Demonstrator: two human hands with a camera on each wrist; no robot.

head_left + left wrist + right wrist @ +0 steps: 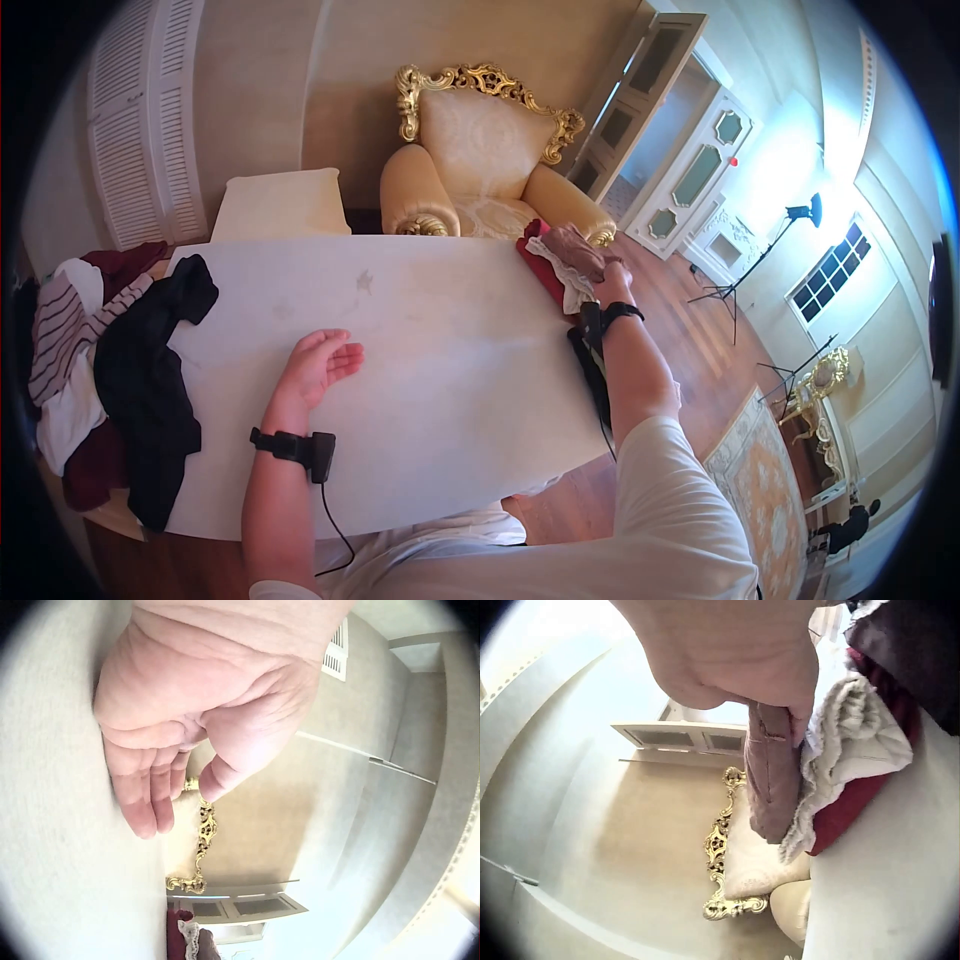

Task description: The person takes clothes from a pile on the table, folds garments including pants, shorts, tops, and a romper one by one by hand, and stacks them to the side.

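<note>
At the table's right edge my right hand (614, 283) grips a folded dusty-pink garment (771, 780), its fingers curled round the cloth. Directly beneath that lies a cream garment (859, 742) with a ruffled edge, and below it a red garment (847, 814). A black garment (590, 372) hangs along the same edge, partly covered by my right forearm. My left hand (318, 368) is low over the middle of the white table (450, 400), holding nothing, its fingers loosely extended and its palm turned sideways.
Heaped at the table's left end are a black garment (150, 390), a striped top (65, 345) and burgundy cloth (95, 460). Behind the table stand a gold-framed armchair (480, 150) and a small cream table (280, 200). A lamp stand (740, 290) is off to the right.
</note>
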